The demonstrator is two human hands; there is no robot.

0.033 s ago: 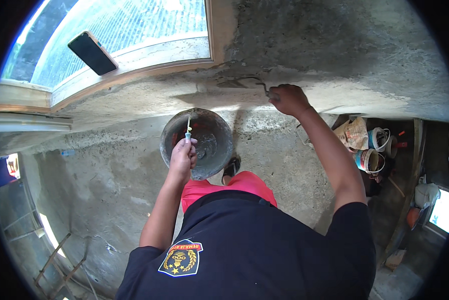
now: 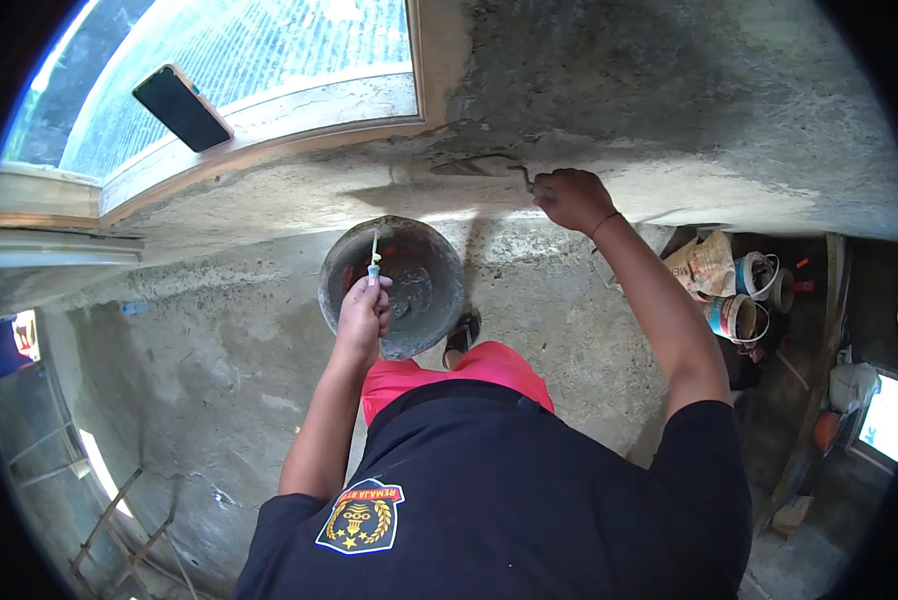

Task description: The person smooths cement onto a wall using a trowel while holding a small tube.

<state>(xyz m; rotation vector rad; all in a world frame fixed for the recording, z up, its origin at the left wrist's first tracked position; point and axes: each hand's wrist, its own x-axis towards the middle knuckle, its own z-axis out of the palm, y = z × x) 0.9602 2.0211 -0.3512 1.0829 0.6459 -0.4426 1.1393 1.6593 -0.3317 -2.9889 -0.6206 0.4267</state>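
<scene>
My right hand [image 2: 574, 200] is closed around the handle of a pointing trowel [image 2: 479, 165]. Its cranked neck shows beside my fingers, and the blade lies close along the wall [image 2: 589, 95], right of the window. Over a round dark grey bucket [image 2: 449, 315], my left hand [image 2: 362, 312] grips a small tool with a light blue handle [image 2: 374, 270]. A thin pale shaft points from that handle toward the wall; what kind of tool it is I cannot tell. Grey, wet-looking residue coats the inside of the bucket, partly covered by my left hand.
A phone [image 2: 182, 107] leans against the window at the wooden sill [image 2: 269, 150]. Paint pails [image 2: 737, 318] and a paper sack [image 2: 704, 265] stand on the right, near a lit screen [image 2: 884, 418]. Thin bars [image 2: 104, 520] lie at lower left. My shoe [image 2: 462, 333] rests beside the bucket.
</scene>
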